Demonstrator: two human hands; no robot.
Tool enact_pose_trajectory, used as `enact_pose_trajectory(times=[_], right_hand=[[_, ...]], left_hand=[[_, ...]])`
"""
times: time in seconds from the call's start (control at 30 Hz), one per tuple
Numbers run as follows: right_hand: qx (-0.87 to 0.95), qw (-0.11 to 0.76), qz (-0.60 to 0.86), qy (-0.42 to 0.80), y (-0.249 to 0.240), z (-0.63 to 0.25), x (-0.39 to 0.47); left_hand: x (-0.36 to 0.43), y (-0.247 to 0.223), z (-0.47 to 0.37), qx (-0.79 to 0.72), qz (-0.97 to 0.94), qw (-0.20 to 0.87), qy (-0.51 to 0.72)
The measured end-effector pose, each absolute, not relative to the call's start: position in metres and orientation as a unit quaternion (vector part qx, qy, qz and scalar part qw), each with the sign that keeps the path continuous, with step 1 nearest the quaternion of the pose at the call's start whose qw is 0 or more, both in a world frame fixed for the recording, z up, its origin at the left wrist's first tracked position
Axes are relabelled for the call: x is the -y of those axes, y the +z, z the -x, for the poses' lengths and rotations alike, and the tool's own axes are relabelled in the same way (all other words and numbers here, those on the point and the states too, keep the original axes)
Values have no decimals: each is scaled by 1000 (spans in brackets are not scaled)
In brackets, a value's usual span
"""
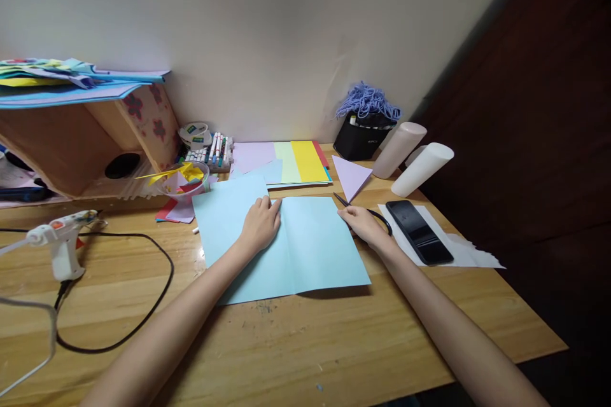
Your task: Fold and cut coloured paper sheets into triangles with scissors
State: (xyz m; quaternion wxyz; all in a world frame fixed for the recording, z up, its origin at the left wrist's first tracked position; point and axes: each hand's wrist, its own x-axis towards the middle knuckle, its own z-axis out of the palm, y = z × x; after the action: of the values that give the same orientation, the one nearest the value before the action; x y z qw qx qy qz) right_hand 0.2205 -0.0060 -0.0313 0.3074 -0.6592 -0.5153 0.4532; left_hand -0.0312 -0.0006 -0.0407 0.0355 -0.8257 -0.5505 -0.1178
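Two light blue sheets overlap in front of me: a creased one [319, 248] on the right and another [224, 203] behind it at the left. My left hand [261, 224] lies on the blue paper near the top of the crease, fingers apart, pressing it. My right hand [365, 224] pinches the right edge of the creased sheet near its upper corner. Black scissors [382, 219] lie beside and partly under my right hand, which hides part of them. A purple paper triangle [351, 177] lies just beyond.
Coloured sheets [305, 162] and markers [219, 149] stand at the back. Left are a cup of scraps [184, 181], a cardboard box [153, 130] and a glue gun [64, 245] with its looped cable. Right are a phone [417, 232], two rolls [422, 170] and a black holder [363, 140].
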Motion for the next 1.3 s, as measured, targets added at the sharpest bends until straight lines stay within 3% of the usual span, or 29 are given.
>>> enact_pose_trajectory(times=[0.17,0.37,0.8,1.0,1.3], right_hand=[[576,270,664,392,-30,-216,23],[562,310,662,387,-31,-204,41],[458,389,630,491,-36,-197,69],[437,331,587,596,-23,-206,58],[545,360,611,446,-27,-215,3]], left_hand=[[1,-43,30,557,823,47,-101],[2,-41,28,561,821,46,-93],[1,-44,28,553,825,67,-90],[2,-40,31,555,823,48,-110],[16,-33,42,495,859,-26,-127]])
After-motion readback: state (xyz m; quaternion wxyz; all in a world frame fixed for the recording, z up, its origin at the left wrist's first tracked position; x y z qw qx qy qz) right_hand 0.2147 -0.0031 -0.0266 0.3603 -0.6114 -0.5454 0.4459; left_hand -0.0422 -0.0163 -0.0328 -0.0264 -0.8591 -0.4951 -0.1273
